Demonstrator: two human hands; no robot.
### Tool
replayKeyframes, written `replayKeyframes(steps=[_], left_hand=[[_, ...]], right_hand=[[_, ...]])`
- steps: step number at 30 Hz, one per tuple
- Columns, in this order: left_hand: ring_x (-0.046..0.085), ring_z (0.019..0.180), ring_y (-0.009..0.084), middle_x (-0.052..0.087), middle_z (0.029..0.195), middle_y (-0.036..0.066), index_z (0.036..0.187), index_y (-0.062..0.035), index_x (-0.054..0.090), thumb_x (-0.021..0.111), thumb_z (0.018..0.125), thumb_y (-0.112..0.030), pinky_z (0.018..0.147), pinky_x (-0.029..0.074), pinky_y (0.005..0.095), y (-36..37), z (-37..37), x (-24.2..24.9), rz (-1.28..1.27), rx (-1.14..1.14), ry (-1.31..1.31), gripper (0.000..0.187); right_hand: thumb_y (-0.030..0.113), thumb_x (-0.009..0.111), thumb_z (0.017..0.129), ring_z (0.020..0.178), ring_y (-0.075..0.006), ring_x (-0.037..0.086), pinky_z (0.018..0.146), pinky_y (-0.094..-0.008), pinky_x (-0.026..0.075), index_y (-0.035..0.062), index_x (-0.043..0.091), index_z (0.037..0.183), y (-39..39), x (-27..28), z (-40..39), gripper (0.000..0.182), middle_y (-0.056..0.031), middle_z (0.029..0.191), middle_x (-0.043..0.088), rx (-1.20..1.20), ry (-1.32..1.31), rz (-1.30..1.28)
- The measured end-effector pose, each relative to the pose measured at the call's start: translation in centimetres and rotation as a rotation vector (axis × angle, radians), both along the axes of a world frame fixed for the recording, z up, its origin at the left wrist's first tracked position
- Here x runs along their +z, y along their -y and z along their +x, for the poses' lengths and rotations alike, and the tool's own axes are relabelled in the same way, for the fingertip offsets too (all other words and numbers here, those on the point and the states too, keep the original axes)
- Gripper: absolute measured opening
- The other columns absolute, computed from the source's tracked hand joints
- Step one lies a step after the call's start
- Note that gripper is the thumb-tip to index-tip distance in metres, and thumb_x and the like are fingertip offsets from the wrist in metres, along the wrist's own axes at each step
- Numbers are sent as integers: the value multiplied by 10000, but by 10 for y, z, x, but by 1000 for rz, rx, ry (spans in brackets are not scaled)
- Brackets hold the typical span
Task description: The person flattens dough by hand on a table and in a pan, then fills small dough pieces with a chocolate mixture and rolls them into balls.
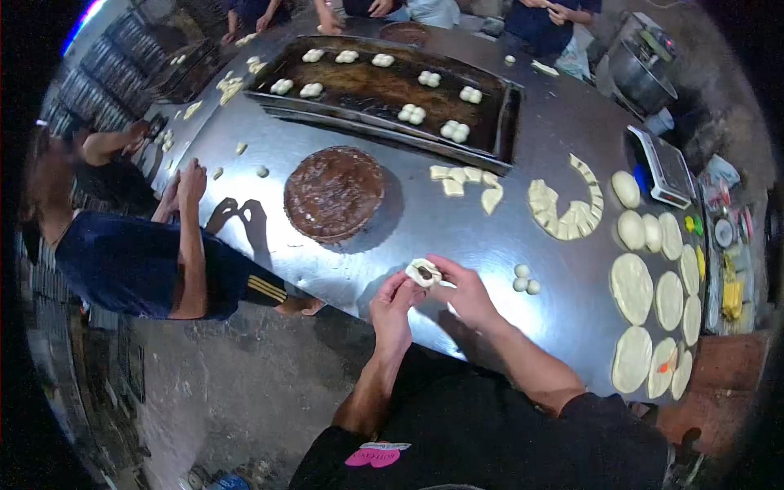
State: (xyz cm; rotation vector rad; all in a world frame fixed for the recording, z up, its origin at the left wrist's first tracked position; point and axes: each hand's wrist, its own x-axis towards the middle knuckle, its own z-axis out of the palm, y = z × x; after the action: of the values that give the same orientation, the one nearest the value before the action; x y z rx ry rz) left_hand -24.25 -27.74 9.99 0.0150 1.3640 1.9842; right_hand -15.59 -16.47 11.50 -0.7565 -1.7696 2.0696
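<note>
Both my hands meet over the near edge of the steel table [408, 229]. A small piece of pale dough [423, 271] with a dark filling in its middle sits between my fingertips. My left hand [394, 306] pinches it from the left, my right hand [463, 290] from the right. A round brown mound of filling [333, 193] lies just beyond my hands. Three small dough balls [525, 279] rest to the right of my right hand.
A dark tray [384, 86] holds several shaped dough pieces at the back. Cut dough strips [563, 208], flattened rounds [653, 318] and a scale [663, 167] lie to the right. A person in a dark shirt [139, 261] works at the left; others stand at the far side.
</note>
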Motion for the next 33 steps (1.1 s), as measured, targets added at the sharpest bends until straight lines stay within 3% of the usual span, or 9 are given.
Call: replayKeyframes(steps=[2,5,8,10,14,17,21,25,33], left_hand=[[625,868,145,628,1007,78,1112,37,610,596,913,-71,752,528,269,-4,19,9,-35,-36,-84,227],[609,872,124,632,1006,64,1084,27,620,610,902,-68,776,513,272,0,34,15,-85,-65,-293,205],[597,913,123,632,1014,63,1053,11,621,609,891,-38,809,498,283,4,27,14,-3,-37,-653,169],[590,947,138,630,1025,71,1033,-2,616,600,891,-29,829,485,287,7,12,17,249,-298,-130,146],[617,1002,212,623,1108,114,1119,18,582,559,913,-40,909,507,364,1,-27,-5,338,-440,149,216],[612,1019,180,628,1114,110,1188,22,575,569,921,-59,907,503,311,-5,-39,-11,311,-357,243,279],[605,1040,178,621,1160,122,1249,42,543,549,946,-91,920,492,302,-14,-46,-7,309,-310,318,331],[611,1032,187,630,1150,123,1234,49,549,558,943,-136,917,491,325,-16,-52,-8,288,-516,345,345],[637,971,188,649,1096,131,1212,55,563,589,908,-96,880,516,323,-50,-11,-5,238,-925,180,340]], right_hand=[[-33,534,857,1020,-322,639,832,-344,539,-30,541,1244,15,15,19,387,-235,1172,599,-92,-11,594],[-20,547,853,947,-346,658,794,-350,545,-27,576,1209,16,18,38,357,-227,1098,635,-124,-63,814],[46,604,843,804,-315,672,682,-352,540,19,644,1087,6,38,46,249,-181,978,663,-41,-3,751],[124,664,814,698,-269,634,612,-346,508,70,666,978,1,45,38,173,-108,835,641,-27,75,776],[136,674,806,744,-239,619,686,-360,456,74,659,951,-6,35,4,159,-77,815,628,-54,101,692],[123,662,809,740,-218,608,686,-355,412,81,665,957,1,17,-14,154,-71,825,627,-190,137,1132],[98,685,784,784,-211,612,721,-355,391,71,678,929,16,45,-27,148,-52,843,660,-249,135,1271],[110,708,765,783,-183,611,719,-340,379,86,665,937,-6,36,-10,179,-22,864,661,-43,156,1142],[143,712,746,737,-196,558,707,-349,361,102,614,810,-25,26,66,124,-19,745,563,-188,106,1252]])
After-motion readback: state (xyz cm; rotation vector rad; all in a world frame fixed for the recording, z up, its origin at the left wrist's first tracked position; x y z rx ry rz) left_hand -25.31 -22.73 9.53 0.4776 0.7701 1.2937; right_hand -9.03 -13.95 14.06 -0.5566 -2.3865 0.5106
